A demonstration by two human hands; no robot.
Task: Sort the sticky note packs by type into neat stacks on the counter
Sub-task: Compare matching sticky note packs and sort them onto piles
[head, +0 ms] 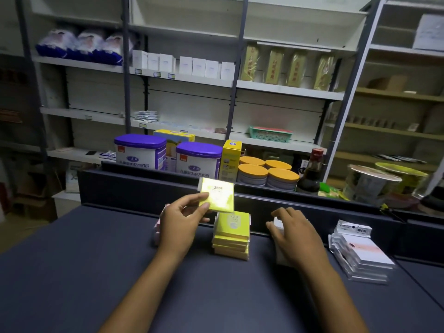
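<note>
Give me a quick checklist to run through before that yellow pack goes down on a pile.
1. Yellow pack held firmly: ok, the left hand pinches its lower left edge.
2. Matching pile ready: ok, the yellow stack stands directly below it.
3. Top of that stack free: ok, nothing lies on it.
4. Stack tidy: not ok, its packs are a little offset.
5. Right hand out of the way: ok, it rests on a white pile beside the stack.
6. Pink pile sorted: cannot tell, the left hand hides most of it.

We count two hands (182, 222), one yellow pack held up (217, 194), one yellow stack (231, 236), two purple-lidded tubs (140, 151), four orange-lidded tins (253, 174), one dark bottle (312, 173).
</note>
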